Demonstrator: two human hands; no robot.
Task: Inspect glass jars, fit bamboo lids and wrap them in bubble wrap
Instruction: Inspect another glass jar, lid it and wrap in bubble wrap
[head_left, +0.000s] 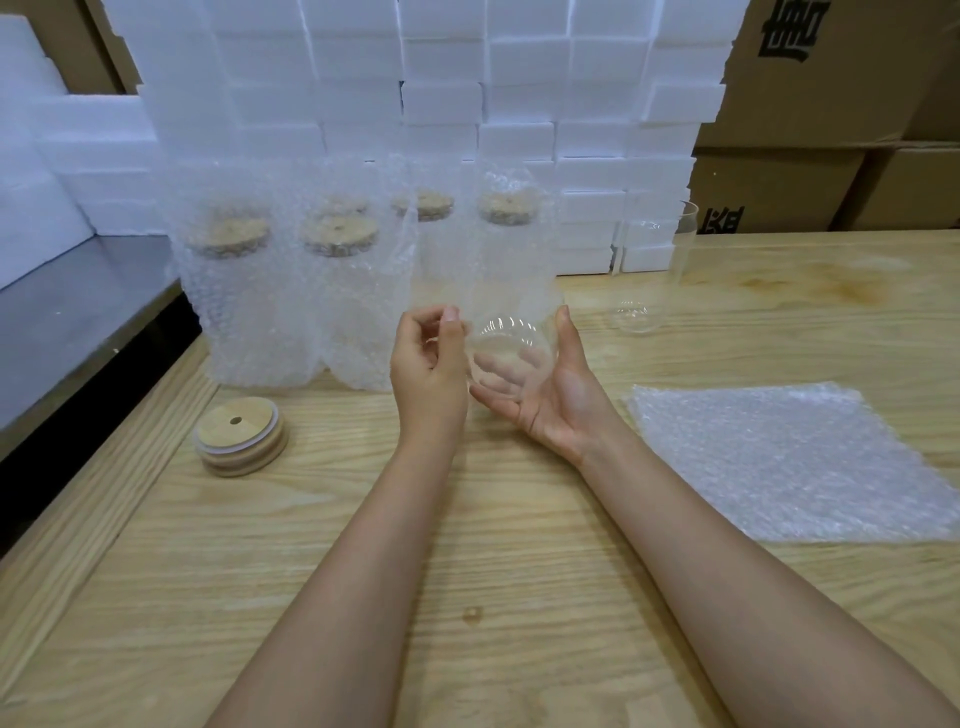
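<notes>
The glass jar (511, 353) is held up in the middle, long way pointing far. It is cupped in the right hand (550, 400) and pinched at its left edge by the left hand (428, 364). The bamboo lids (241, 436) lie nearer that hand.

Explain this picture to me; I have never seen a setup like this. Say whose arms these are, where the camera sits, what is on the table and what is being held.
There is no machine here. A person wears a wide-angle camera on the head, so you look down along their own bare arms.

The right hand cradles a clear glass jar from below, and the left hand steadies its other side with curled fingers.

On the wooden table lie a small stack of bamboo lids at left and a flat bubble wrap sheet at right. Behind the hands stand wrapped jars with lids already on, and one bare jar farther right. White foam blocks and cardboard boxes fill the background.
</notes>
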